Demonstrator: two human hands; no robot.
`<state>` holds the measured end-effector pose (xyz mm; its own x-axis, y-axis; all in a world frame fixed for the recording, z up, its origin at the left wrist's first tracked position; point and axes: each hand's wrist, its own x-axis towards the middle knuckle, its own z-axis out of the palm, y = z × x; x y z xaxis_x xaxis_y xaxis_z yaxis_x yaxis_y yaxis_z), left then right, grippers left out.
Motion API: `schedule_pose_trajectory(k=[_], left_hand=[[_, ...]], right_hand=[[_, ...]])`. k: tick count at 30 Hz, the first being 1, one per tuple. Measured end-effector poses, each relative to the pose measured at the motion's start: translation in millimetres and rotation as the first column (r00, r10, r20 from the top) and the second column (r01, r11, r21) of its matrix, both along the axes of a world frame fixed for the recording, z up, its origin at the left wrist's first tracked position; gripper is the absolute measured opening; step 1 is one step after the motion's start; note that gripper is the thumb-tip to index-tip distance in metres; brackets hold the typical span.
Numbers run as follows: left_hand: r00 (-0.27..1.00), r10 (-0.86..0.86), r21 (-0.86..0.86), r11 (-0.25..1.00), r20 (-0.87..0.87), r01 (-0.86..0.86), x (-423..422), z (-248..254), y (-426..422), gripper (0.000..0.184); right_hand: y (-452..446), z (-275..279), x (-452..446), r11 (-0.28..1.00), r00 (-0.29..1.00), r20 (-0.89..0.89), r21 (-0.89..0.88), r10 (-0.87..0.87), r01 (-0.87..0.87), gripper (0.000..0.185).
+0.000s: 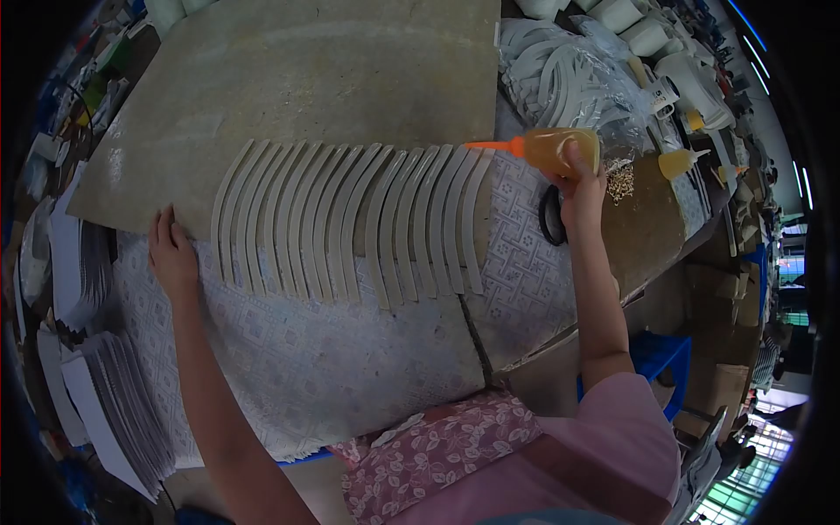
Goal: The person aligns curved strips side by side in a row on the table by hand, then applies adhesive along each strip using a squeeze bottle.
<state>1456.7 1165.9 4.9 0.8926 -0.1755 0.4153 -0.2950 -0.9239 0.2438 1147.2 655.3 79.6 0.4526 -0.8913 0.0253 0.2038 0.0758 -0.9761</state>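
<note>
My right hand [582, 179] is wrapped round a glue bottle [556, 150] of amber liquid, tipped on its side. Its orange nozzle points left, over the top end of the rightmost strip. Several pale curved strips [328, 223] lie side by side in a row across the table, partly on a brown board [324, 79]. Some strips look shiny on top. My left hand [172, 249] rests at the board's lower left edge, fingers stretched out, left of the row and holding nothing.
A plastic bag of pale curved pieces [560, 83] lies at the back right. Near my right hand are a black ring-shaped object [551, 215], small gold-coloured bits [619, 182] and another amber bottle [678, 164]. Stacked white sheets [118, 411] stand at the left; a blue stool [661, 359] is at the right.
</note>
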Motion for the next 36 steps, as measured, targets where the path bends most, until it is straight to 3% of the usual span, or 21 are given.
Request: schedule_pose_trajectory(k=[3, 15, 21, 30, 36], left_hand=[[1.000, -0.001, -0.004, 1.000, -0.005, 0.001, -1, 1, 0, 0.039], [1.000, -0.014, -0.015, 1.000, 0.003, 0.014, 1, -1, 1, 0.039], [1.000, -0.027, -0.010, 1.000, 0.017, 0.027, 4, -4, 3, 0.039], [1.000, -0.003, 0.004, 1.000, -0.022, 0.003, 1, 2, 0, 0.039], [1.000, -0.010, -0.009, 1.000, -0.026, 0.010, 3, -1, 2, 0.039]], right_hand=[[-3, -4, 0, 1.000, 1.000, -0.023, 0.027, -0.003, 0.003, 0.046], [7, -15, -3, 0.956, 0.965, -0.055, 0.157, 0.258, -0.247, 0.045], [17, -7, -6, 0.895, 0.897, -0.168, 0.266, 0.409, -0.358, 0.044], [22, -12, -18, 0.759, 0.757, -0.159, 0.320, 0.633, -0.567, 0.044], [31, -7, -23, 0.725, 0.706, -0.197, 0.320, 0.680, -0.609, 0.044]])
